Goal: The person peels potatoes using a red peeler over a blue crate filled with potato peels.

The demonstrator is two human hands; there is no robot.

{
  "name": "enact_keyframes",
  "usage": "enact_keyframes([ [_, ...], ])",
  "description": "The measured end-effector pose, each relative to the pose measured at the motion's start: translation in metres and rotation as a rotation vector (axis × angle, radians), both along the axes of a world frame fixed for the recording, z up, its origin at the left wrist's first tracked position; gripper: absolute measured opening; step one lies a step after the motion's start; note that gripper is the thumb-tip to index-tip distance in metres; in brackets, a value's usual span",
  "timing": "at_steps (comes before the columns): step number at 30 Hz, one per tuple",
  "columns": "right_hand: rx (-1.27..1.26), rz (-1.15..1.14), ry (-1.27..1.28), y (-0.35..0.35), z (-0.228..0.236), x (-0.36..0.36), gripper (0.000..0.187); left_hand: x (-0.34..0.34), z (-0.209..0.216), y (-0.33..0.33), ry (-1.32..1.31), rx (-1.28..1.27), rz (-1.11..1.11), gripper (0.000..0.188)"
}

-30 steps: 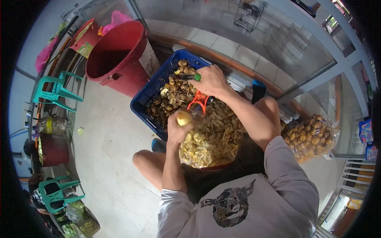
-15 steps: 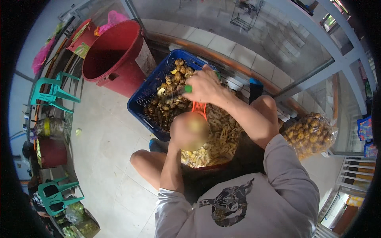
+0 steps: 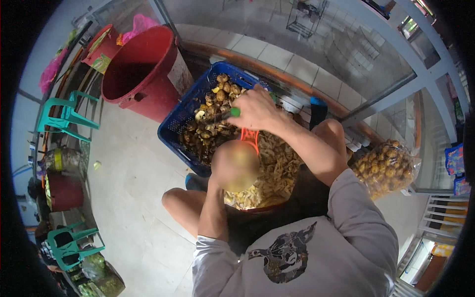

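My right hand [image 3: 255, 108] is closed around the green handle of a knife [image 3: 235, 112]; its dark blade points left over a blue crate [image 3: 170, 116]. The crate holds brown, rough-skinned round roots or tubers [image 3: 222, 96] and dark peelings. Below it, my left hand [image 3: 232, 166] is smeared by blur; its fingers do not show, and something pale yellowish sits at its right side. Between the hands shows a bright orange plastic piece with slots [image 3: 250, 136]. In front of my lap, pale peeled pieces [image 3: 272, 171] fill a wide container with a reddish rim [image 3: 267, 208].
A large red bin [image 3: 163, 84] stands beyond the crate at left, with a smaller red bucket [image 3: 96, 47] behind. Green plastic stools [image 3: 69, 116] line the left side. At right lies a clear bag of round brown produce [image 3: 388, 168]. Glass panels [image 3: 321, 59] rise ahead.
Hardly anything differs. My left hand has shifted very slightly left, and my right hand keeps the knife in nearly the same place over the crate.
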State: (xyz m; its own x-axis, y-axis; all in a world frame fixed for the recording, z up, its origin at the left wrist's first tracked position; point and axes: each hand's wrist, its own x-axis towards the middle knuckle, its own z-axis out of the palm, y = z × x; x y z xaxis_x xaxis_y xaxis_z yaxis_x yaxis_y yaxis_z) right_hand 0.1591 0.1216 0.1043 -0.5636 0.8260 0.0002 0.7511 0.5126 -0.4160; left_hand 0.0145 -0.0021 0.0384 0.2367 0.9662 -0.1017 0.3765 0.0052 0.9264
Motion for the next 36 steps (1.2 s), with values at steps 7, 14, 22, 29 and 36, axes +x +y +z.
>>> enact_keyframes([
  [7, -0.042, -0.126, 0.061, 0.022, -0.006, 0.013, 0.036, 0.004, -0.002, -0.003, -0.348, -0.193, 0.014, 0.036],
  [14, 0.027, -0.174, 0.055, 0.018, -0.006, 0.015, 0.034, 0.007, -0.033, -0.011, -0.626, -0.278, 0.306, 0.037],
  [22, 0.086, -0.177, 0.128, 0.026, 0.003, 0.021, 0.040, -0.011, -0.012, 0.000, -1.265, -0.305, 0.227, 0.062],
  [29, 0.371, -0.270, 0.239, 0.030, -0.030, 0.019, 0.044, -0.027, -0.030, 0.002, -1.160, -0.215, 0.374, 0.044],
  [36, -0.157, -0.269, 0.200, -0.002, 0.012, -0.007, 0.040, -0.007, -0.006, 0.002, -0.479, 0.127, 0.372, 0.027],
])
